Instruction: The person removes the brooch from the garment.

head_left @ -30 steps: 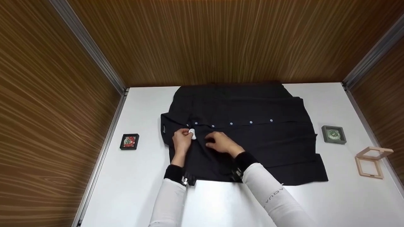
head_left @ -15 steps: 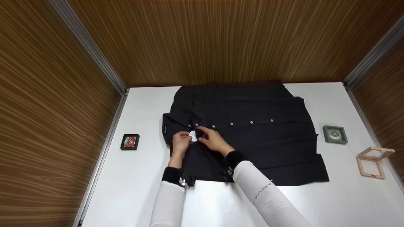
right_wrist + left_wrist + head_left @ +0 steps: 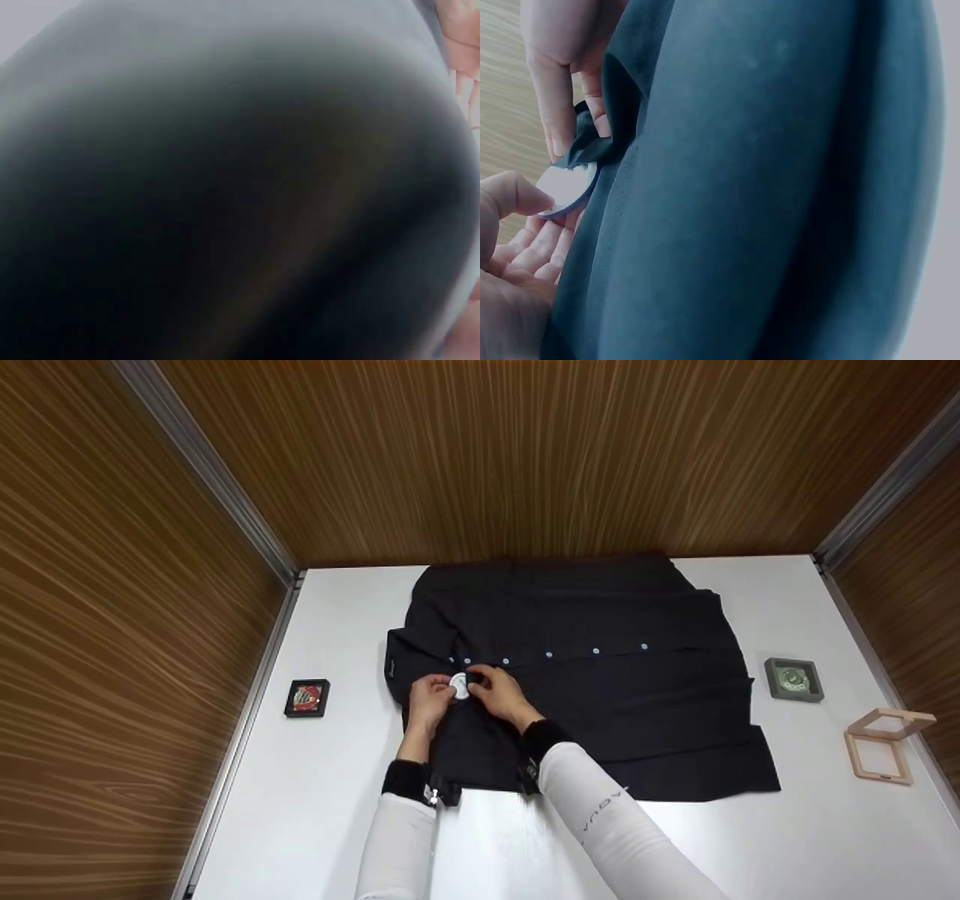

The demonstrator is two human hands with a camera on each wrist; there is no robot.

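A black button-up shirt (image 3: 615, 697) lies spread on the white table, its collar to the left and a row of pale buttons across it. My left hand (image 3: 429, 702) pinches a round white badge (image 3: 459, 686) between thumb and fingers, just below the buttons near the collar. Opposite it, my right hand (image 3: 499, 696) pinches a fold of the shirt's cloth against the badge's edge. In the left wrist view the dark cloth laps over the top of the badge (image 3: 564, 187). Blurred dark cloth (image 3: 225, 187) covers most of the right wrist view.
At the left of the table lies a small black frame (image 3: 307, 698) with a red and green piece inside. A grey-green frame (image 3: 793, 679) lies right of the shirt. Beyond it, an opened light wooden frame (image 3: 879, 754) stands near the right edge. Wood-grain panels surround the table.
My right hand has moved left, from bare shirt cloth to the badge, and has taken a fold of cloth there. The badge has turned flatter in my left hand, which has barely moved.
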